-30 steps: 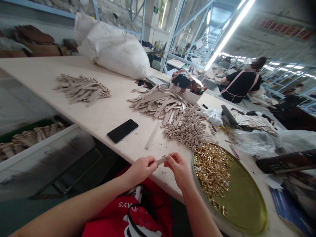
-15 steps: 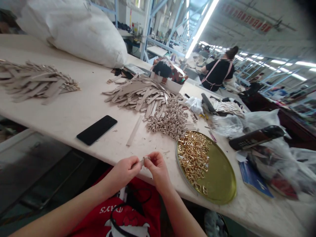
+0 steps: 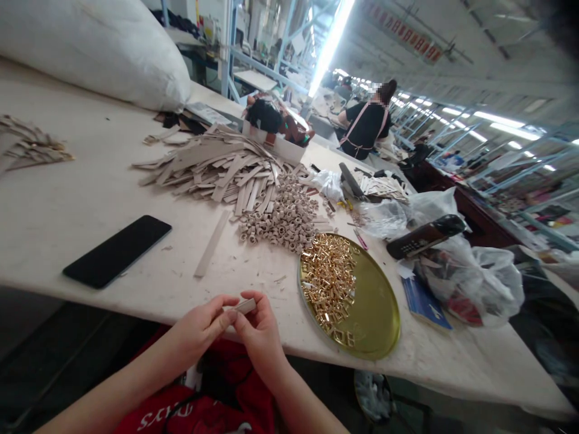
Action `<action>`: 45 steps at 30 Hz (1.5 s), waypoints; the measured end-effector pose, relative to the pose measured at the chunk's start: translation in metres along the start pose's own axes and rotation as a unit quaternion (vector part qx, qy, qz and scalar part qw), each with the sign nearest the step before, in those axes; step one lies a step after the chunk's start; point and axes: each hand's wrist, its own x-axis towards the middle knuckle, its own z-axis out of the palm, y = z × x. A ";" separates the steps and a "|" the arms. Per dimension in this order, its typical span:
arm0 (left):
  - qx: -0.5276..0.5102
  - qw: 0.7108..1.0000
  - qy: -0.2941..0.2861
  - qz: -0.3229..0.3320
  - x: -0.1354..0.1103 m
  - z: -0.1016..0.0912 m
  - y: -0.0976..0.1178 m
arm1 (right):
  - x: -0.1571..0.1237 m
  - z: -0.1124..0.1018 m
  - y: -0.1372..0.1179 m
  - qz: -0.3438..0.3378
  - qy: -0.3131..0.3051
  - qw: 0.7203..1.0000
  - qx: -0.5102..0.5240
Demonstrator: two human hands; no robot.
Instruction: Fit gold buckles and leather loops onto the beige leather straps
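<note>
Close together at the table's front edge, both hands hold a short beige strap (image 3: 245, 306). My left hand (image 3: 205, 325) is closed, pinching it between thumb and fingers. Closed as well, my right hand (image 3: 260, 330) grips the strap's other end; any buckle in the fingers is hidden. Ahead lies a single loose beige strip (image 3: 211, 244). Behind it are a heap of beige strips (image 3: 226, 166) and a pile of small beige loops (image 3: 283, 220). To the right, gold metal buckles (image 3: 328, 277) fill the left side of a round gold tray (image 3: 375, 319).
A black phone (image 3: 117, 250) lies at the left, with finished-looking straps (image 3: 31, 144) beyond it. A big white sack (image 3: 99, 54) stands behind. Right of the tray are a blue booklet (image 3: 423, 301), a dark bottle (image 3: 425, 236) and plastic bags (image 3: 488, 280). A person (image 3: 366, 126) works farther off.
The view has turned to the right, so the table things sit farther left. My hands stay together, and the strap now shows more plainly between the fingers, its end pointing up and right.
</note>
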 end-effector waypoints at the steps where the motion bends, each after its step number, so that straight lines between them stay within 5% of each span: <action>1: -0.006 1.000 -0.024 -0.018 0.000 -0.001 0.000 | 0.000 -0.011 -0.002 -0.024 0.003 0.998 -0.064; 3: -0.039 0.997 -0.050 -0.053 -0.001 -0.002 0.000 | 0.002 -0.043 -0.011 -0.083 0.028 0.969 -0.229; 5: -0.103 0.991 -0.050 -0.072 -0.004 -0.001 0.000 | 0.006 -0.082 -0.021 -0.130 0.103 0.900 -0.403; 8: -0.179 0.979 -0.057 -0.081 -0.009 0.004 0.002 | 0.013 -0.128 -0.032 -0.087 0.153 0.778 -0.603; 11: -0.179 0.979 -0.073 -0.064 -0.011 0.008 0.004 | 0.017 -0.145 -0.034 -0.050 0.111 0.699 -0.705; 21: -0.179 0.980 -0.051 -0.068 -0.023 0.011 0.001 | 0.023 -0.132 -0.035 -0.063 0.107 0.626 -0.770; 27: -0.167 0.985 -0.030 -0.044 -0.030 0.013 0.002 | 0.021 -0.137 -0.052 -0.093 0.142 0.650 -0.741; 29: -0.154 0.987 -0.020 -0.034 -0.031 0.014 0.006 | 0.017 -0.133 -0.058 -0.108 0.144 0.733 -0.655; 32: -0.120 0.993 -0.009 0.002 -0.031 0.016 0.014 | 0.008 -0.109 -0.064 -0.090 0.093 0.928 -0.350; 34: -0.109 0.993 0.001 0.033 -0.030 0.017 0.021 | 0.001 -0.083 -0.066 -0.049 0.043 0.984 -0.164; 39: -0.155 0.986 0.030 0.059 -0.028 0.016 0.032 | -0.010 -0.026 -0.063 0.014 -0.043 0.999 0.013; 45: -0.185 0.981 0.052 0.011 -0.028 0.010 0.032 | -0.006 -0.005 -0.048 0.047 -0.079 0.995 0.040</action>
